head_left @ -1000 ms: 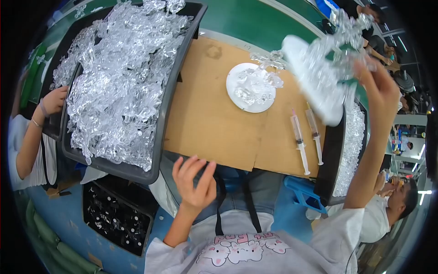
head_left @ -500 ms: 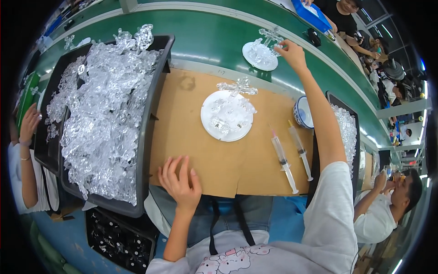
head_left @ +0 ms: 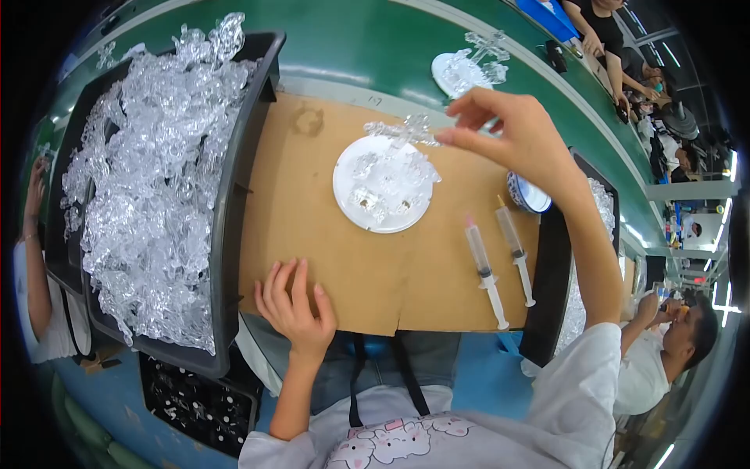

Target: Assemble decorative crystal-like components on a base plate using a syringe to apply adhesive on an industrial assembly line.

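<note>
Head view: right hand [head_left: 525, 141] up over the cardboard sheet [head_left: 328, 227], left hand [head_left: 295, 306] flat on the sheet's near edge.
Largest first: green table [head_left: 351, 43] carries a black tray [head_left: 234, 195] on the left, heaped with clear plastic pieces [head_left: 148, 172]. Brown cardboard sheet lies just right of the tray. White round plate [head_left: 381, 187] sits mid-sheet with clear pieces standing on it. A second white plate [head_left: 461, 72] sits further back on the table. Right hand fingers [head_left: 461, 141] pinched together at the tip of a clear cross-shaped piece [head_left: 402, 130], held just above the near plate's far rim. Left hand fingers spread apart, holding nothing. Two syringes [head_left: 500, 262] lie side by side on the sheet, right of the plate.
</note>
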`<state>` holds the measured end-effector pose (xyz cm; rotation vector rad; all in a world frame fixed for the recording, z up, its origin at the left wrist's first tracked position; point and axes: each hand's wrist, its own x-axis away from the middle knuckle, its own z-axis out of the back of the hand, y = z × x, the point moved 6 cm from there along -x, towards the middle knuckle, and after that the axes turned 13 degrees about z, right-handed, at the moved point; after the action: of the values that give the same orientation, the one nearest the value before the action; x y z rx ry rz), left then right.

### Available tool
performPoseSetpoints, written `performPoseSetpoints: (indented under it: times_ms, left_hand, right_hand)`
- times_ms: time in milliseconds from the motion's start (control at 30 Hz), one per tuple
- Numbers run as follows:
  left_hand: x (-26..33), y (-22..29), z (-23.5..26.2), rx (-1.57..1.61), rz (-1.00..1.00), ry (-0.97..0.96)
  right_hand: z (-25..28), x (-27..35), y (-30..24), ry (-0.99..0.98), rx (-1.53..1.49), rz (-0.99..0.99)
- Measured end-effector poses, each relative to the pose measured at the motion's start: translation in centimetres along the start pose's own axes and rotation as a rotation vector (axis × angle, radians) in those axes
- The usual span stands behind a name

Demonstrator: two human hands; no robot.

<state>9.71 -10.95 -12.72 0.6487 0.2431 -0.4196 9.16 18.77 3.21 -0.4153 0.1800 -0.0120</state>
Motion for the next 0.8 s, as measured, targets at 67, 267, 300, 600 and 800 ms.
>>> performPoseSetpoints:
  times_ms: [67, 267, 300, 600, 800]
  left_hand:
    - [0.0, 0.2, 0.0, 0.015, 0.003, 0.016]
    - [-0.1, 0.2, -0.1, 0.027, -0.006, 0.013]
    - [-0.1, 0.1, -0.1, 0.026, 0.002, 0.008]
    - [0.0, 0.0, -0.2, 0.017, -0.006, 0.002]
    - [-0.1, 0.0, -0.3, 0.029, -0.007, -0.001]
  right_hand:
    - [-1.0, 1.0, -1.3, -0.062, 0.134, -0.005]
    - [-3.2, 2.6, -1.2, -0.074, 0.232, -0.062]
    - [-3.4, 2.6, -1.4, -0.083, 0.230, -0.062]
    - [-4.0, 2.6, -2.2, -0.052, 0.224, -0.010]
    - [-4.3, 2.8, -2.2, -0.048, 0.199, -0.093]
